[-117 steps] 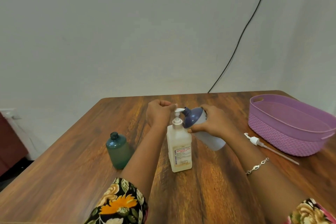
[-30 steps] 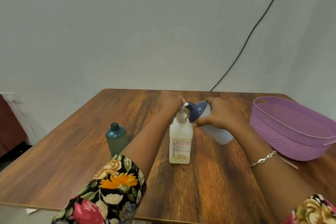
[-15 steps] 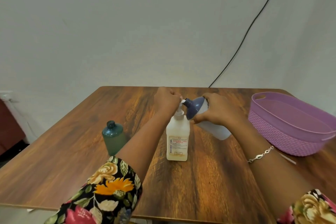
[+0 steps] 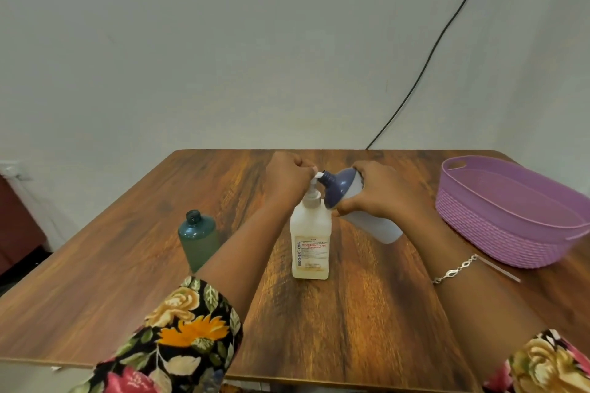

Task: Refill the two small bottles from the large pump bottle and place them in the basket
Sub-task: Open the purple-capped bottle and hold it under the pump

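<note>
1. Three bottles are in view: one large pump bottle (image 4: pixel 310 242) and two small ones.
2. The large pump bottle stands upright at the middle of the wooden table (image 4: pixel 95 265).
3. The left hand (image 4: pixel 289 177) has its fingers curled down over the pump head and grips it from above.
4. The right hand (image 4: pixel 380 191) is wrapped around the white small bottle (image 4: pixel 373 228). It holds the bottle tilted at 1 o'clock of the pump bottle, with the dark blue top meeting the pump spout.
5. The green small bottle (image 4: pixel 197 238) stands upright at 9 o'clock, apart from both hands.
6. One purple basket (image 4: pixel 479 226) sits at 3 o'clock, near the table's right edge. No bottle shows in the part of it in view.
7. One thin white tube (image 4: pixel 499 269) lies on the table just beside the basket.
8. One bracelet (image 4: pixel 456 269) circles the right wrist.
9. One black cable (image 4: pixel 431 51) runs up the wall at 1 o'clock.
</note>
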{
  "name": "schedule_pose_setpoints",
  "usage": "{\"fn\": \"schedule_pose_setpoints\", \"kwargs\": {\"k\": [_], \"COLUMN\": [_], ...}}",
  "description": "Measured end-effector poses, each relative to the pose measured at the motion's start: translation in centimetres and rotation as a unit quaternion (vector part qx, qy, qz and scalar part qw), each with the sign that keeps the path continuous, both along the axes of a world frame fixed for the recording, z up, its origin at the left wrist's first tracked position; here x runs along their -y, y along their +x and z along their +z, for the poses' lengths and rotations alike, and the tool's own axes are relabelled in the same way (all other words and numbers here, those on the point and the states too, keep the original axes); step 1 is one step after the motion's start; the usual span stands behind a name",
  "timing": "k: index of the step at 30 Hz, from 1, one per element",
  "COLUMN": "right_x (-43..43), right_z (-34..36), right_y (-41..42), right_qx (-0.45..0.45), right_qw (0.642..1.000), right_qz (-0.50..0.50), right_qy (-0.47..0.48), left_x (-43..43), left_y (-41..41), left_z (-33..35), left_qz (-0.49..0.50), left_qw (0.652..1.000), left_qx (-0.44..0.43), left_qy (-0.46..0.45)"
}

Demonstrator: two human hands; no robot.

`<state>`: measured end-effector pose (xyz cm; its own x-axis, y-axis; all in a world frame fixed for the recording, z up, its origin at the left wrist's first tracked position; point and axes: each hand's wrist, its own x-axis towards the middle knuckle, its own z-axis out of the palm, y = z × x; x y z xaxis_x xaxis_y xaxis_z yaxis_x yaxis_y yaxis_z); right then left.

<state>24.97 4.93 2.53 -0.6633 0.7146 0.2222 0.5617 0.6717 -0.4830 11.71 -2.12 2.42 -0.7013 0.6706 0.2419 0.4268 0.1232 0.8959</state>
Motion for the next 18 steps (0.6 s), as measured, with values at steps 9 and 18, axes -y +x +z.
{"fn": "schedule_pose_setpoints", "kwargs": {"k": [9,18], "right_x": [-0.2,-0.1], "right_z": [-0.9,-0.6], "right_y": [-0.3,-0.3], "right_qx": [-0.001,0.013], "right_qw": [1.000,1.000], "right_qz": [-0.003,-0.003], "right_qy": [-0.005,0.006], "left_x": [0.3,0.2], "left_y": [0.6,0.7], "left_z": [-1.0,-0.9], "left_qz": [0.025,0.022], "left_qw": [0.998,0.998], "left_qx": [-0.058,-0.054], "left_qy": [0.001,0.001]}}
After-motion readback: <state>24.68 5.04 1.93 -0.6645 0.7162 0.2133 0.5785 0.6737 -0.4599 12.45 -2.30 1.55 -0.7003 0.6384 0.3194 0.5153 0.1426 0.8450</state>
